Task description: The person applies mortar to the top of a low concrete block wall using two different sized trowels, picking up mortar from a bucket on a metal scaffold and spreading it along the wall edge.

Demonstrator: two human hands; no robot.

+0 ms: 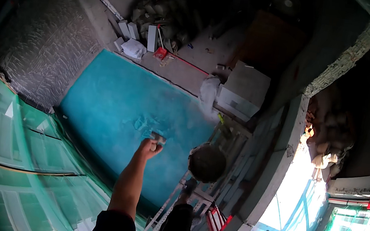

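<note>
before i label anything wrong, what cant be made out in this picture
- Head view: the exact kind of tool; the closed left hand covers part of it, and it is small and dim.
- Head view: the right hand; it does not show, and whether dark clothing or the lower edge hides it is unclear.
- Head view: what the round container holds; too dark.
- Head view: what makes up the heap; deep shadow.

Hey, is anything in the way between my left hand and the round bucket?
Nothing visible stands between your left hand, closed around a small hand tool, and the round bucket to its right; only the blue surface shows in the gap.
</note>
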